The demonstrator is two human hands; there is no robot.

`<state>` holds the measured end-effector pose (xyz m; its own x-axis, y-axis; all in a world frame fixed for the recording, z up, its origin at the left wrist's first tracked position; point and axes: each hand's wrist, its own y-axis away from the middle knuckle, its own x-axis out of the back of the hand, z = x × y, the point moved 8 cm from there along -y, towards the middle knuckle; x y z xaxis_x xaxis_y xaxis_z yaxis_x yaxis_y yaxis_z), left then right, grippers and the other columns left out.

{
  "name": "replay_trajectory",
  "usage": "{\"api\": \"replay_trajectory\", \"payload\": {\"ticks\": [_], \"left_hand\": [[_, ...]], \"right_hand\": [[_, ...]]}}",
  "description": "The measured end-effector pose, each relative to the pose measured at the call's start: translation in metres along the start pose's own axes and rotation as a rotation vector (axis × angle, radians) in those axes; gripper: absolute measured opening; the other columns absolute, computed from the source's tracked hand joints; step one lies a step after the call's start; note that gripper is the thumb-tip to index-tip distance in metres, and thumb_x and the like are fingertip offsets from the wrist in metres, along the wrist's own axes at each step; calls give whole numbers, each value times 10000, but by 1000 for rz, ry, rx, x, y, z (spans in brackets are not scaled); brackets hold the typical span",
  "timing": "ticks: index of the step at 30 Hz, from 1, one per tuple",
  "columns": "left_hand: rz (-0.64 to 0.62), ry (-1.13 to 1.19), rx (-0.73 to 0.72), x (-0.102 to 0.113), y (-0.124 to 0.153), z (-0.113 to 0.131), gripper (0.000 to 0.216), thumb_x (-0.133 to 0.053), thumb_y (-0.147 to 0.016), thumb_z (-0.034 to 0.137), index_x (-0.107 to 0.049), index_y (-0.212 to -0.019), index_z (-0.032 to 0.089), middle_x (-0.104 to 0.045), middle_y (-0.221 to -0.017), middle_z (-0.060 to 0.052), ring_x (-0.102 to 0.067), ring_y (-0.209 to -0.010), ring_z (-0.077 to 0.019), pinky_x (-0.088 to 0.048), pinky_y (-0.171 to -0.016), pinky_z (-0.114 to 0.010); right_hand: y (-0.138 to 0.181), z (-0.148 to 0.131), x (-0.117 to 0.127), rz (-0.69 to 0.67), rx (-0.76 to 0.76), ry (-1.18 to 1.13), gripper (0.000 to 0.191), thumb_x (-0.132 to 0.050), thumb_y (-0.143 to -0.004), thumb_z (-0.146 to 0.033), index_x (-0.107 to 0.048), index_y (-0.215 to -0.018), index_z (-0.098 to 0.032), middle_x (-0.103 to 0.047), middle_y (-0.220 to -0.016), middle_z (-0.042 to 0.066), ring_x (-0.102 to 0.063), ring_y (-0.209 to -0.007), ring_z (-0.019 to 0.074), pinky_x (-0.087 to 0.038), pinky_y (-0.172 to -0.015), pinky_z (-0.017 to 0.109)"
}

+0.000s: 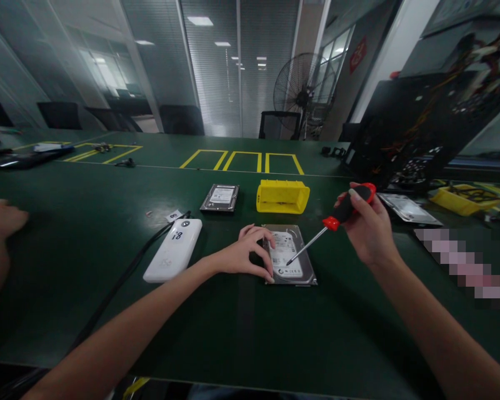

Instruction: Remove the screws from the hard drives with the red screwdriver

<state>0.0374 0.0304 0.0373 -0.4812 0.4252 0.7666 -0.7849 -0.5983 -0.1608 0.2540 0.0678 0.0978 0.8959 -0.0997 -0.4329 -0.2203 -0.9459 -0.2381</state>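
Observation:
A hard drive with a white label lies flat on the green table in front of me. My left hand grips its left edge, thumb at the near corner and fingers at the far corner. My right hand is closed round a screwdriver with a red and black handle. Its thin shaft slants down to the left, and the tip rests on the drive's label.
A second hard drive and a yellow bin lie further back. A white device marked 18 with a black cable sits to the left. Another person's hand rests at the left edge. An open computer case, another drive and a yellow tray stand right.

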Motion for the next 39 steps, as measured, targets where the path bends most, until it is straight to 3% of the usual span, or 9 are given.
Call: {"api": "replay_trajectory", "payload": {"ticks": [10, 18, 28, 34, 39], "left_hand": [[51, -13, -22, 3, 1, 7, 189, -742, -699, 452, -733, -767, 276, -535, -1087, 1, -380, -1227, -225, -156, -1091, -415], [45, 7, -25, 2, 1, 6, 199, -738, -702, 455, -726, -774, 270, -536, -1075, 5, -394, -1219, -217, -183, -1073, -394], [103, 45, 71, 10, 3, -3, 185, -697, -759, 421, -700, -851, 260, -517, -1074, 6, -418, -1193, -208, -180, -1081, -410], [-21, 59, 32, 2, 3, 1, 198, -723, -719, 459, -724, -849, 310, -481, -1179, 20, -344, -1256, -235, -125, -1106, -435], [-26, 12, 22, 0, 2, 4, 164, -732, -713, 453, -736, -817, 327, -502, -1164, 25, -359, -1247, -235, -29, -1127, -440]], "right_hand": [[-7, 11, 11, 55, -36, -2, 336, -768, -660, -266, -625, -961, -229, -594, -813, -17, -569, -741, 83, -476, -617, 190], [-9, 12, 17, 100, -52, 27, 354, -778, -635, -275, -620, -948, -232, -596, -816, -15, -572, -734, 100, -490, -601, 216], [-10, 17, 18, 88, -78, 24, 349, -773, -641, -267, -626, -956, -235, -600, -807, -14, -568, -725, 91, -479, -584, 200], [-8, 18, 15, 62, -88, 45, 332, -747, -664, -267, -612, -966, -240, -599, -818, -14, -567, -723, 102, -469, -610, 234], [-9, 18, 15, 52, -80, 71, 321, -737, -668, -265, -606, -961, -253, -592, -819, -14, -561, -716, 115, -452, -602, 255]]}}
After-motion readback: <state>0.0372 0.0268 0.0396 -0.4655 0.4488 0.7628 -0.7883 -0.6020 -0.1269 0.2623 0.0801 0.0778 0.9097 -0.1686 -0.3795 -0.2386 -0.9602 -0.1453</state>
